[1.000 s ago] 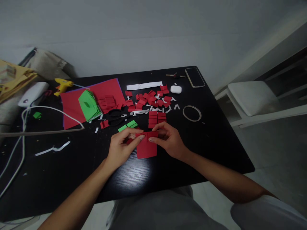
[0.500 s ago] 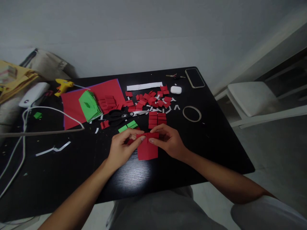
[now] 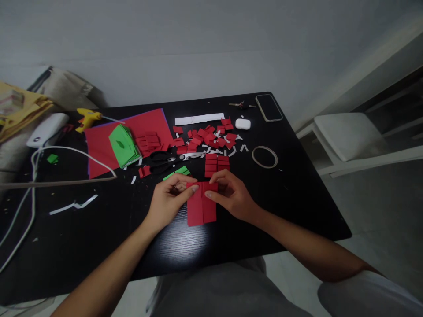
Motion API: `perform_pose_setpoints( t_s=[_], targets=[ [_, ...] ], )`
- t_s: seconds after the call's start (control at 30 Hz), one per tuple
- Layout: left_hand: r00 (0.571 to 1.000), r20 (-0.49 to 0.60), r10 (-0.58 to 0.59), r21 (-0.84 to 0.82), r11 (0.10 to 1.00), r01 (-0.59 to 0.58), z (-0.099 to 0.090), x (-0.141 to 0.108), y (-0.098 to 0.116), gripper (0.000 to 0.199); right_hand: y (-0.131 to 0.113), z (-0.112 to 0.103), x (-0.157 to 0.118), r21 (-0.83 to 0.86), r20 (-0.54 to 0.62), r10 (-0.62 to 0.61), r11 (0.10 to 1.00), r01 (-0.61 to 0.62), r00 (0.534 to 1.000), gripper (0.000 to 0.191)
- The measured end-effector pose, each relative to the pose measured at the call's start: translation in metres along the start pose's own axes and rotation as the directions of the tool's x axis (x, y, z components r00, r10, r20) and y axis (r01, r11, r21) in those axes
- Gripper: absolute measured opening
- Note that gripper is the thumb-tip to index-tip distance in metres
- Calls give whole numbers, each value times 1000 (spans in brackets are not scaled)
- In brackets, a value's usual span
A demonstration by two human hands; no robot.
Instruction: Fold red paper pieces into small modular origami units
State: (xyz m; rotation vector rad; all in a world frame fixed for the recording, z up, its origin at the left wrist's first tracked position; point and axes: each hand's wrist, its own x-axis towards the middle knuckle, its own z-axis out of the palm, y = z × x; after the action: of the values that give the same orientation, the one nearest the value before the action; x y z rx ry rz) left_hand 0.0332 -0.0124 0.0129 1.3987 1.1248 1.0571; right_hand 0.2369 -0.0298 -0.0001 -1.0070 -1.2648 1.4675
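Note:
Between both hands is a red folded paper point(image 3: 202, 209) with a crease or slit running down its middle. My left hand point(image 3: 172, 198) pinches its upper left edge between thumb and fingers. My right hand point(image 3: 233, 193) pinches the upper right edge the same way. Just beyond the right fingers lies a red folded paper piece point(image 3: 217, 164) with cross lines. A green folded paper piece point(image 3: 180, 172) rests beyond the left hand, partly hidden by it. Scissors point(image 3: 165, 162) with black handles lie farther back, their blades pointing right.
Small red paper pieces point(image 3: 198, 140) and white scraps are scattered mid-table. A green paper stack point(image 3: 124, 145) sits on red sheets point(image 3: 97, 154), near a yellow glue gun point(image 3: 88, 119). A white case point(image 3: 243, 124), a phone point(image 3: 269, 108), keys and a ring point(image 3: 264, 157) are at right; white cables point(image 3: 33, 193) at left.
The red paper's lower part has swung down toward me, so more of its face and centre line shows. Both hands keep their pinch, with little movement.

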Motion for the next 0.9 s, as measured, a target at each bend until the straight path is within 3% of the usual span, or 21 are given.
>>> perform_pose_setpoints(
  t_s=[0.17, 0.53, 0.9],
  targets=[
    [998, -18, -66, -67, 996, 64, 2, -1, 2, 17, 2, -1, 0, -29, -12, -40, 999, 40, 999, 22],
    [996, -43, 73, 66, 995, -70, 1, -4, -4, 16, 5, 0, 0, -65, -88, -93, 994, 88, 992, 12],
    [990, -8, 141, 30, 990, -141, 1, -5, -2, 17, 5, -1, 0, -81, -114, -137, 988, 128, 984, 6]
  ],
)
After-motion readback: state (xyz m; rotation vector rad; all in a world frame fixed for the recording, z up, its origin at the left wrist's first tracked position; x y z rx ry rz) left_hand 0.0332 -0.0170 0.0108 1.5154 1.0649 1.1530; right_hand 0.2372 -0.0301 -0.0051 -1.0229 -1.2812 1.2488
